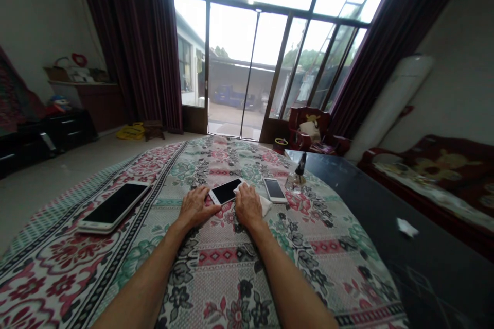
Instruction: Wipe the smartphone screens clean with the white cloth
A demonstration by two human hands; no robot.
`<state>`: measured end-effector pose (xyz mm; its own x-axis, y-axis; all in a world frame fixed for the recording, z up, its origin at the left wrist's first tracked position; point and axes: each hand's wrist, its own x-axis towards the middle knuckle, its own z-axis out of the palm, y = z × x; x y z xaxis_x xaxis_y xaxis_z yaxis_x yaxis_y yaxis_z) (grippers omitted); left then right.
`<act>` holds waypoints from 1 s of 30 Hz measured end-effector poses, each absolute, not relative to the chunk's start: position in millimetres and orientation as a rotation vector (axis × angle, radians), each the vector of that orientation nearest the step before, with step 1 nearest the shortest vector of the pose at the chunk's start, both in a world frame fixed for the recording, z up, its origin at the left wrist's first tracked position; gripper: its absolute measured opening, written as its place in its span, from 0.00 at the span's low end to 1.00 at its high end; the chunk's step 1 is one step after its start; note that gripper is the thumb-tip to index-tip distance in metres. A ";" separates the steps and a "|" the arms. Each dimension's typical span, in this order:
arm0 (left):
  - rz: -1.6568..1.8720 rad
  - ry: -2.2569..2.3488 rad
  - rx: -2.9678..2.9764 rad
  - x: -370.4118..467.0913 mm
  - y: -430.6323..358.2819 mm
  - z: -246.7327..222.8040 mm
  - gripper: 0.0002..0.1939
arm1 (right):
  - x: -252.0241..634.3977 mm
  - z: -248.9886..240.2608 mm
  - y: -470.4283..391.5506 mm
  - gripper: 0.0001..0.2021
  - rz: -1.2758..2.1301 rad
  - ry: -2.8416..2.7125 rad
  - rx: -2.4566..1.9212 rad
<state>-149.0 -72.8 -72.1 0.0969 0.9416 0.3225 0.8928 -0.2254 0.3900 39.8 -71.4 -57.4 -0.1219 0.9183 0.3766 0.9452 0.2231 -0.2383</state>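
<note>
A white smartphone with a dark screen lies at a slant on the flowered tablecloth. My left hand grips its left end between thumb and fingers. At the other end, my right hand is closed on a white tissue and presses it against the phone's right edge. Part of the tissue spreads out under that hand. Just to the right rests a second white phone, screen up. Behind it stands a clear bottle with a black top.
Farther left lies a larger white phone, perhaps stacked on another. A dark table adjoins on the right, with a crumpled white tissue on it. Beyond are a wooden chair, a wooden sofa and glass doors.
</note>
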 end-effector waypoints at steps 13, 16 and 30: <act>0.760 1.842 2.321 -154.2 -72.1 -73.4 0.30 | 35.4 -56.1 -94.2 0.18 -0.023 -2.151 -1.571; 0.756 1.831 2.326 -155.3 -71.6 -74.0 0.29 | 33.5 -55.7 -97.6 0.18 -0.034 -2.187 -1.497; 0.747 1.786 2.307 -157.7 -73.7 -71.2 0.20 | 25.1 -51.7 -104.3 0.17 0.070 -2.369 -1.200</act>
<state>-157.7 -73.7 -71.2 0.1772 0.9369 0.3013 0.8726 -0.2911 0.3923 25.1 -104.3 -51.7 -0.5004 0.7712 0.3935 0.7468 0.6144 -0.2545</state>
